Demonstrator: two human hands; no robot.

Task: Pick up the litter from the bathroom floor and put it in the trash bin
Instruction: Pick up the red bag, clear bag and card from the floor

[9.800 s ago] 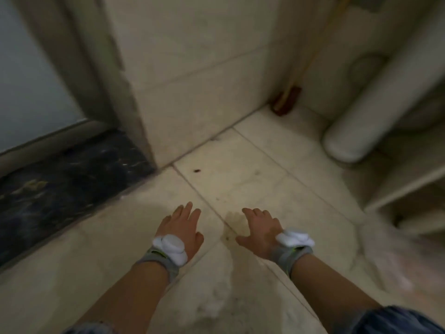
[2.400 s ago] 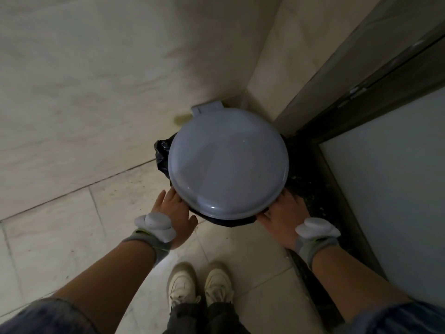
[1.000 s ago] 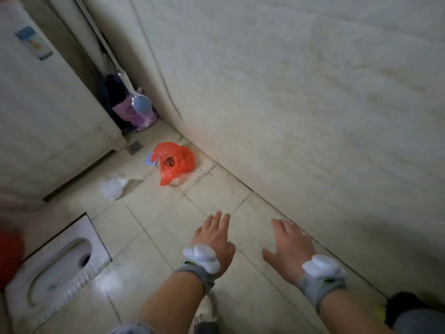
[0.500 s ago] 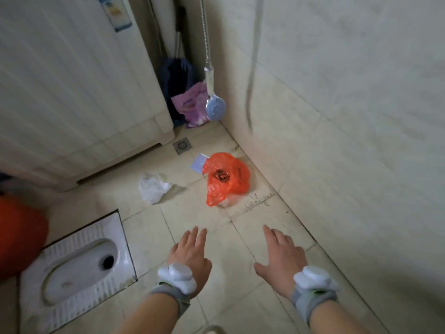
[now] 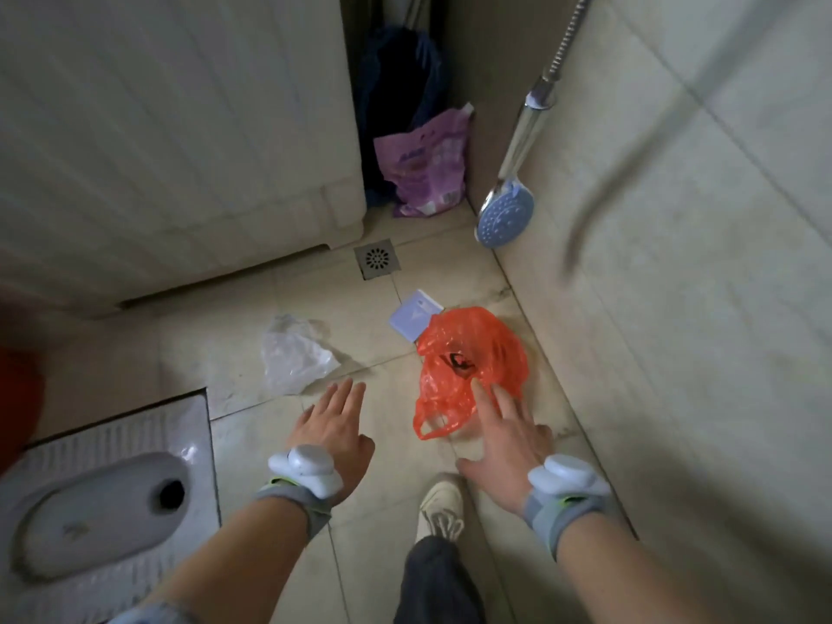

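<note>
A crumpled orange plastic bag (image 5: 468,362) lies on the tiled floor near the right wall. A pale blue flat packet (image 5: 412,313) lies just behind it, partly under its edge. A clear crumpled plastic bag (image 5: 295,353) lies to the left. My right hand (image 5: 504,436) is spread flat, its fingertips over the near edge of the orange bag. My left hand (image 5: 333,430) is held out with straight fingers just short of the clear bag. Both hands hold nothing. The trash bin is out of view.
A squat toilet pan (image 5: 103,497) is set in the floor at the left. A white appliance (image 5: 180,128) stands behind, a floor drain (image 5: 377,259) at its corner. A purple bag (image 5: 425,173) sits in the far corner. A shower head (image 5: 506,216) hangs by the right wall.
I have stepped closer to the litter. Both hands have reached forward; the right now overlaps the orange bag's near edge and the left is close to the clear bag.
</note>
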